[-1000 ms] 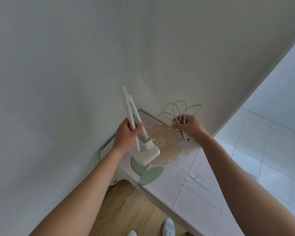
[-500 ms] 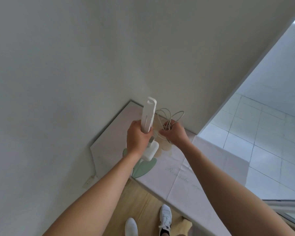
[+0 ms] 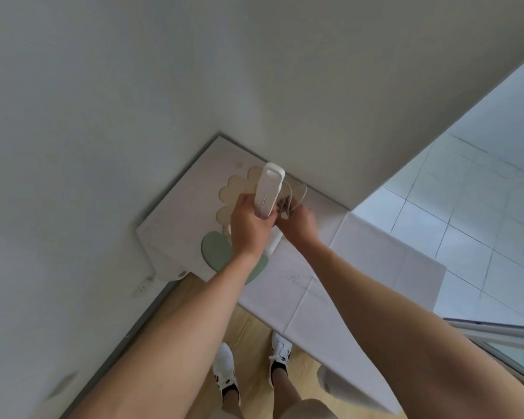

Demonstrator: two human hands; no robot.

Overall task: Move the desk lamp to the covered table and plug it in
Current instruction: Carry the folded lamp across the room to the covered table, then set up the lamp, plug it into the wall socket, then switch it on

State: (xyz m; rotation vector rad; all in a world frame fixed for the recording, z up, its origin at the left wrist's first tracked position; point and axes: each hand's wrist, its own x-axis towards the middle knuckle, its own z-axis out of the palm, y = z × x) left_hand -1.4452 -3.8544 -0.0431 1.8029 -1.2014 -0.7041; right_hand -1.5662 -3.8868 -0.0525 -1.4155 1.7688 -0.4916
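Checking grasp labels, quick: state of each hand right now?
Left hand: closed around the white desk lamp, holding it over the covered table.
Right hand: closed on the lamp's coiled cord.

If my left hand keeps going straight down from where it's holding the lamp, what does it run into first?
Most likely the covered table. The left hand grips the desk lamp right above the flower print, so the lamp's base would meet the cloth before the hand. How high the base is above the cloth is unclear.
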